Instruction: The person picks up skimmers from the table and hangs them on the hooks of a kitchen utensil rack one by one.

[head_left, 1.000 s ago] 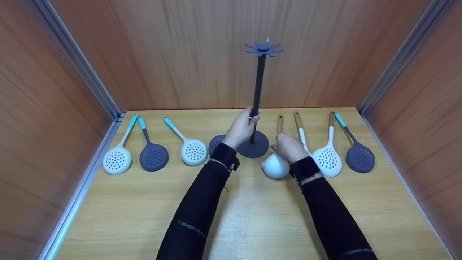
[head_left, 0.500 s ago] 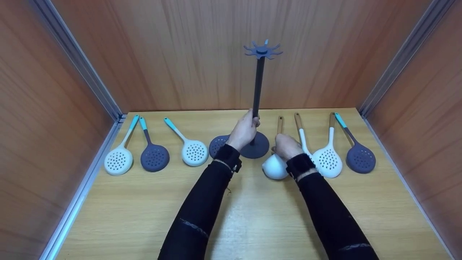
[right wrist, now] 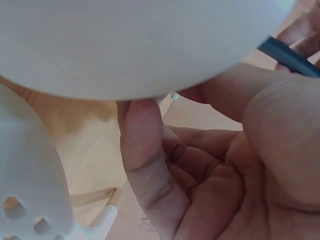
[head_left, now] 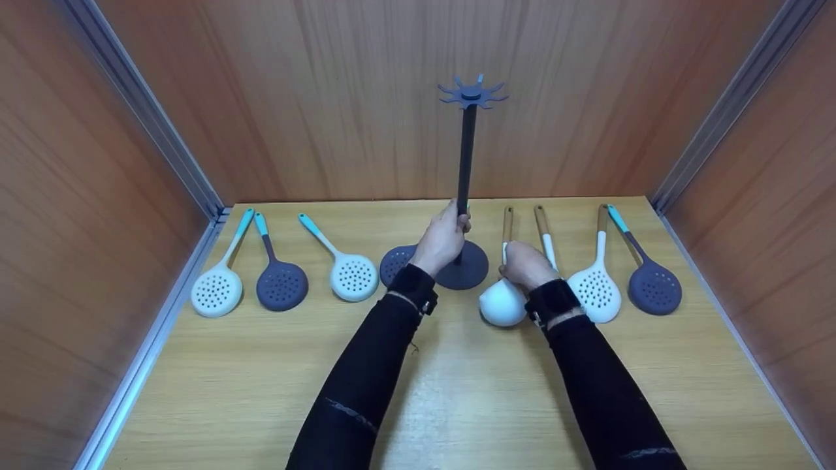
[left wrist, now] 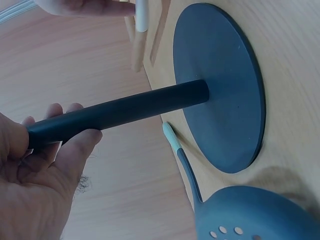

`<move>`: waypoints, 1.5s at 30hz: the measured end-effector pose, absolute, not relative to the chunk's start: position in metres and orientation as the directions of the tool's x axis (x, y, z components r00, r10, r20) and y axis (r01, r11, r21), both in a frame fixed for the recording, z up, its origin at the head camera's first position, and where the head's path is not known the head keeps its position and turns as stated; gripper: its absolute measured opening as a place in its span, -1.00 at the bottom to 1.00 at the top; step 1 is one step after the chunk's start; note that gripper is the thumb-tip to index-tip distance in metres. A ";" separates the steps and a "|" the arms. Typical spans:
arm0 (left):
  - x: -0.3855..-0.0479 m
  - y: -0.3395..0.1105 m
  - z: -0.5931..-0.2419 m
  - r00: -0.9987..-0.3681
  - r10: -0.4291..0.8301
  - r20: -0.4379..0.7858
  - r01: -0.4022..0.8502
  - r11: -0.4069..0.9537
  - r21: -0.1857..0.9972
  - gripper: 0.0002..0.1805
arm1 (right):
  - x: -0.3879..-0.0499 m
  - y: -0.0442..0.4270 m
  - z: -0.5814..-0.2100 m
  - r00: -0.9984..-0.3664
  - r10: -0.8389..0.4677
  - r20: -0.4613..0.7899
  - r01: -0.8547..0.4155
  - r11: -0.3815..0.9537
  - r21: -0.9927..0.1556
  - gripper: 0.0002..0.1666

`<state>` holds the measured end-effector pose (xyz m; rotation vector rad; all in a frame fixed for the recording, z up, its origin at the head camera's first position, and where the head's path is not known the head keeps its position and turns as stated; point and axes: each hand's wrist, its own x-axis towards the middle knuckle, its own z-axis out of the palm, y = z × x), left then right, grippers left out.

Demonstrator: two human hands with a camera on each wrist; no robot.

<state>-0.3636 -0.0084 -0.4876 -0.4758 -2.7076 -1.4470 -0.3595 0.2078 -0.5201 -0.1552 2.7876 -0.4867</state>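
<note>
My left hand grips the dark post of an upright utensil stand, fingers and thumb round its lower half. A round base is at the bottom of the stand, and a ring of curved hooks tops it. Just right of it, my right hand pinches a white ladle by the handle close above the bowl. The ladle's bowl faces down, its wooden handle end pointing to the back. In the right wrist view the bowl hides part of the fingertips.
Left of the stand lie two white skimmers and a dark skimmer; another dark skimmer is partly behind my left hand. At right are a wooden-ended utensil, a white slotted turner and a dark skimmer. Wooden walls enclose the table.
My right hand and the ladle have shifted slightly right, and the bowl has turned so its pointed lip no longer shows. The stand's top leans slightly further left; my left hand keeps its grip.
</note>
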 end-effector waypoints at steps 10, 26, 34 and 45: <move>-0.357 -0.014 -0.489 -0.939 0.287 0.190 0.317 0.507 0.801 -0.73 | -0.335 0.203 -0.485 -0.963 -0.153 -0.222 -0.038 0.892 -0.450 -0.86; -0.334 -0.012 -0.494 -0.927 0.306 0.216 0.353 0.521 0.777 -0.78 | -0.330 0.213 -0.466 -0.979 -0.134 -0.156 -0.035 0.855 -0.518 -0.48; -0.320 -0.010 -0.493 -0.931 0.300 0.209 0.351 0.577 0.738 -0.80 | -0.328 0.211 -0.458 -0.992 -0.117 -0.039 -0.078 0.845 -0.529 -0.47; -0.317 -0.007 -0.497 -0.936 0.284 0.208 0.345 0.616 0.708 -0.85 | -0.328 0.199 -0.448 -0.997 -0.046 0.064 -0.075 0.807 -0.585 -0.51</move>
